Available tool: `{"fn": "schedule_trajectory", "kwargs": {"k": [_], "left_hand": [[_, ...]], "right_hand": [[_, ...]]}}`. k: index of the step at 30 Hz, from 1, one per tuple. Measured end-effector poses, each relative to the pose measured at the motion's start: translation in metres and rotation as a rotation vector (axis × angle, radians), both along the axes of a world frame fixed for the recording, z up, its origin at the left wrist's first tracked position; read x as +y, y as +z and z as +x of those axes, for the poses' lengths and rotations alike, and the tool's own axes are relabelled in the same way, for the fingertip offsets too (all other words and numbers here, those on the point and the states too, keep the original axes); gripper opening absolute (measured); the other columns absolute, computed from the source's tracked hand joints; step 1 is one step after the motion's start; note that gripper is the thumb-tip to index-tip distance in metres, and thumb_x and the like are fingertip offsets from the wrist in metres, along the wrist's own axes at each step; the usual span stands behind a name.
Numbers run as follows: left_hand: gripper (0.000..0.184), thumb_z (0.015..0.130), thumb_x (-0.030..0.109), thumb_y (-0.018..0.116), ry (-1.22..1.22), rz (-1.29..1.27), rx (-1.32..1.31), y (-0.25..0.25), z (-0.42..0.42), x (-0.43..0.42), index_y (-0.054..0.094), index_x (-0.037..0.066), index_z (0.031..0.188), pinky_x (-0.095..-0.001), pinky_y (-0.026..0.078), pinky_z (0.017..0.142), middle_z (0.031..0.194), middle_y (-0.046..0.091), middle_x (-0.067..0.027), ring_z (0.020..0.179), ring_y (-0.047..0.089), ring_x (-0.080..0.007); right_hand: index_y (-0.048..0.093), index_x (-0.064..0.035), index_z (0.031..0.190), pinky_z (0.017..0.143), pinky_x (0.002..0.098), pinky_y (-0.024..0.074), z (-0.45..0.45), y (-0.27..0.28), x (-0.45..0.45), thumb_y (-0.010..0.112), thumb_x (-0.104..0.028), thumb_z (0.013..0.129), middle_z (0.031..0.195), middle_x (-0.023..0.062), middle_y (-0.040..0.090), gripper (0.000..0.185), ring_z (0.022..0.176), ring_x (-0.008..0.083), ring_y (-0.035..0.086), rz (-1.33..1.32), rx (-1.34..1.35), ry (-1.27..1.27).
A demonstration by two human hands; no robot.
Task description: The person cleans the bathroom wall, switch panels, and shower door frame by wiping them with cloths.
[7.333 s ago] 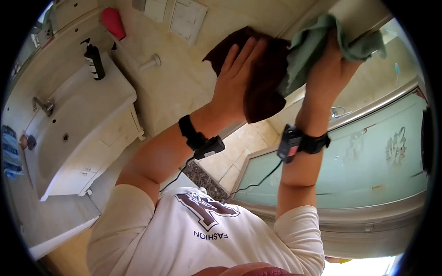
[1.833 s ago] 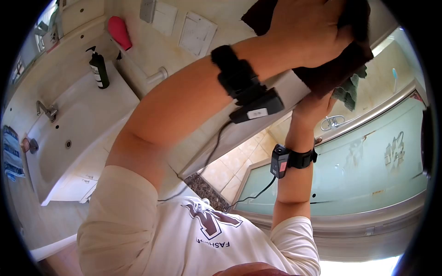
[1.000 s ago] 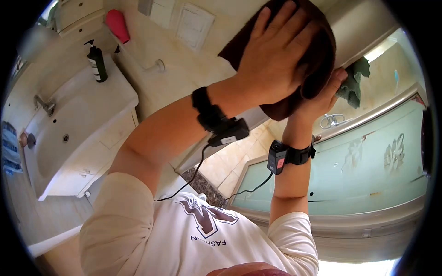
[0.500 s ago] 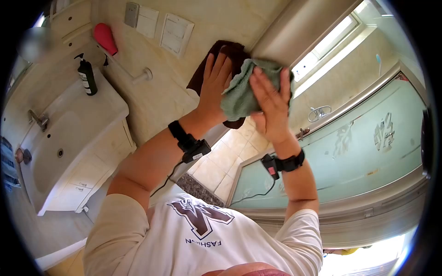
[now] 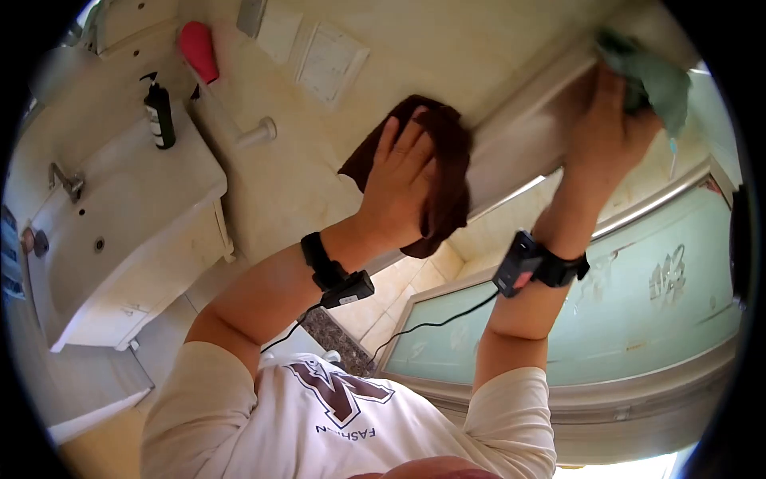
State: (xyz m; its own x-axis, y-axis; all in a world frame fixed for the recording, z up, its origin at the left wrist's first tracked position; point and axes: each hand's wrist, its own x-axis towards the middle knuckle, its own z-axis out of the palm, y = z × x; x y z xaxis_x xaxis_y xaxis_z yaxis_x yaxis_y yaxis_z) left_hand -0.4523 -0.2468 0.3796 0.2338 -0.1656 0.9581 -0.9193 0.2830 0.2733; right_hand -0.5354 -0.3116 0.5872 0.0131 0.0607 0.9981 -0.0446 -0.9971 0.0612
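Note:
My left hand (image 5: pixel 396 188) presses a dark brown cloth (image 5: pixel 451 164) near the edge of the tiled wall, beside the wide frame strip (image 5: pixel 519 148). Its fingers are bent over the cloth, and folds of it hang past the palm. Higher and to the right, my right hand (image 5: pixel 618 128) grips a green cloth (image 5: pixel 658 80) against the upper part of the frame. That cloth is blurred, and its folds hide some of the fingertips. The two hands are well apart. Each wrist wears a black strap with a small device and a cable.
At the left are a white washbasin (image 5: pixel 128 199) with a tap (image 5: pixel 68 182), a dark pump bottle (image 5: pixel 159 116) and a red object (image 5: pixel 198 52). A white holder (image 5: pixel 259 132) sticks out from the wall. A frosted glass panel (image 5: pixel 590 307) in a metal frame stands at the right.
My right hand has moved up and right with the green cloth, away from the brown one. My left hand and the brown cloth are slightly lower and further right in view.

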Motion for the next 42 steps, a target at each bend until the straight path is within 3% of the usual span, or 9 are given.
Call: {"fn": "schedule_trajectory", "kwargs": {"k": [5,9,17,22,27,32,34,38,42], "left_hand": [[0.042,0.071,0.018,0.066,-0.050,-0.120,0.041,-0.009,-0.003,-0.007,0.059,-0.004,0.106,-0.0588,0.015,0.110,0.128,0.049,-0.0246,0.130,0.037,-0.0463],[0.041,0.069,0.022,0.067,-0.033,0.007,0.022,-0.041,-0.004,-0.010,0.061,-0.002,0.102,-0.0580,0.014,0.111,0.127,0.051,-0.0227,0.130,0.038,-0.0443],[0.046,0.072,0.029,0.061,0.010,0.305,0.056,-0.233,-0.005,0.010,0.063,0.001,0.110,-0.0596,0.017,0.111,0.128,0.048,-0.0217,0.131,0.034,-0.0420],[0.047,0.070,0.028,0.067,-0.036,0.325,0.253,-0.172,-0.016,0.016,0.063,0.003,0.110,-0.0641,0.015,0.108,0.135,0.036,-0.0299,0.131,0.027,-0.0504],[0.042,0.067,0.021,0.070,-0.013,-0.037,0.141,-0.071,-0.012,-0.003,0.058,0.000,0.101,-0.0614,0.015,0.109,0.131,0.044,-0.0245,0.134,0.031,-0.0455],[0.050,0.067,0.027,0.070,-0.009,0.054,0.113,-0.120,-0.002,0.000,0.058,-0.001,0.108,-0.0591,0.014,0.110,0.137,0.039,-0.0276,0.134,0.029,-0.0481],[0.038,0.065,0.028,0.071,0.004,0.100,0.257,-0.158,-0.003,0.005,0.063,0.007,0.096,-0.0587,0.015,0.110,0.132,0.044,-0.0231,0.133,0.033,-0.0446],[0.060,0.064,0.031,0.070,-0.005,0.269,0.328,-0.239,0.002,0.018,0.060,0.004,0.117,-0.0607,0.017,0.109,0.139,0.034,-0.0280,0.133,0.025,-0.0506],[0.067,0.066,0.031,0.070,0.061,0.087,0.399,-0.181,0.021,0.009,0.054,0.001,0.124,-0.0610,0.016,0.108,0.140,0.031,-0.0306,0.133,0.023,-0.0515]], "right_hand": [[0.059,0.0042,0.112,0.090,0.0296,0.0444,0.003,-0.003,0.008,0.063,-0.012,0.088,0.111,0.0111,0.063,0.029,0.099,0.0195,0.059,-0.019,-0.075,-0.111],[0.037,0.0006,0.132,0.109,0.0499,0.0119,-0.008,0.000,-0.007,0.044,-0.029,0.098,0.144,0.0258,0.010,0.046,0.133,0.0350,0.002,0.133,0.174,0.057],[0.048,0.0032,0.121,0.096,0.0394,0.0336,-0.003,-0.004,-0.008,0.053,-0.020,0.093,0.126,0.0190,0.041,0.037,0.113,0.0270,0.036,0.065,0.065,-0.066],[0.055,0.0049,0.115,0.087,0.0329,0.0472,-0.004,-0.005,-0.008,0.059,-0.014,0.089,0.115,0.0147,0.059,0.032,0.100,0.0219,0.057,0.106,0.082,-0.084],[0.037,0.0028,0.132,0.107,0.0438,0.0373,0.001,-0.007,0.008,0.043,-0.018,0.099,0.137,0.0242,0.040,0.039,0.129,0.0296,0.040,0.059,0.247,0.149],[0.044,0.0018,0.127,0.100,0.0372,0.0455,0.005,-0.010,0.009,0.046,-0.014,0.098,0.122,0.0173,0.053,0.033,0.113,0.0249,0.055,0.004,0.183,0.114],[0.045,0.0025,0.125,0.097,0.0359,0.0468,0.004,-0.013,0.013,0.048,-0.015,0.098,0.120,0.0157,0.055,0.033,0.110,0.0231,0.055,-0.044,0.208,0.056],[0.045,0.0023,0.126,0.096,0.0359,0.0471,0.009,-0.016,0.015,0.047,-0.013,0.098,0.120,0.0154,0.055,0.031,0.110,0.0224,0.055,0.045,0.145,0.164],[0.044,0.0016,0.127,0.097,0.0367,0.0461,0.006,-0.015,0.013,0.045,-0.013,0.099,0.120,0.0157,0.054,0.032,0.112,0.0231,0.054,0.043,0.152,0.154]]}}
